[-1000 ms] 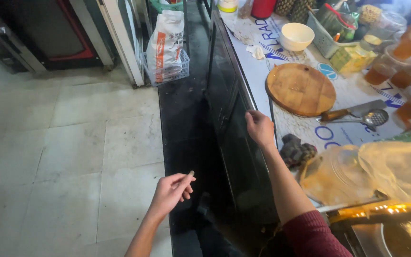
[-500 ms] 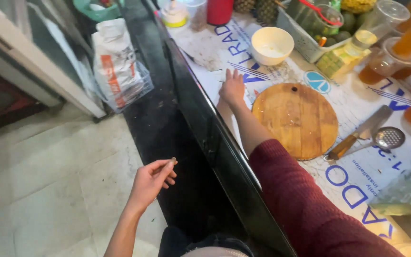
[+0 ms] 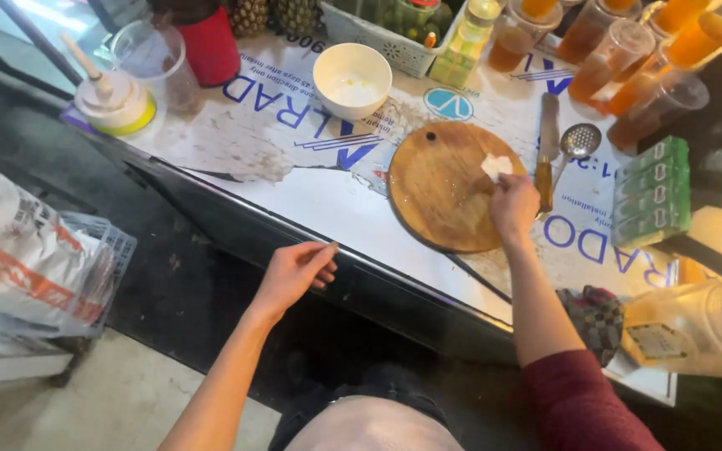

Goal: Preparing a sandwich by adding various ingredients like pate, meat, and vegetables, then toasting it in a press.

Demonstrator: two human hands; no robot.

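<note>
Counter (image 3: 294,179): white, worn, with blue lettering, dark front edge; pale tiled floor (image 3: 119,409) below at left.

Right hand (image 3: 513,203): over the right edge of the round wooden board (image 3: 444,188), fingers pinched shut on a small white scrap (image 3: 495,165) held against the board.

Left hand (image 3: 294,269): at the counter's front edge, fingers loosely curled, holding nothing, fingertips about touching the edge.

On counter: white bowl (image 3: 352,79) behind the board; knife (image 3: 546,150) and strainer spoon (image 3: 578,142) just right of it; red cup (image 3: 211,46), clear cup (image 3: 148,58) and lidded tub (image 3: 114,102) at far left; white basket (image 3: 394,46); cups of orange drink (image 3: 628,58) at back right; green cartons (image 3: 653,192).

Floor, left: printed sack (image 3: 18,250) in a wire crate (image 3: 106,250).
</note>
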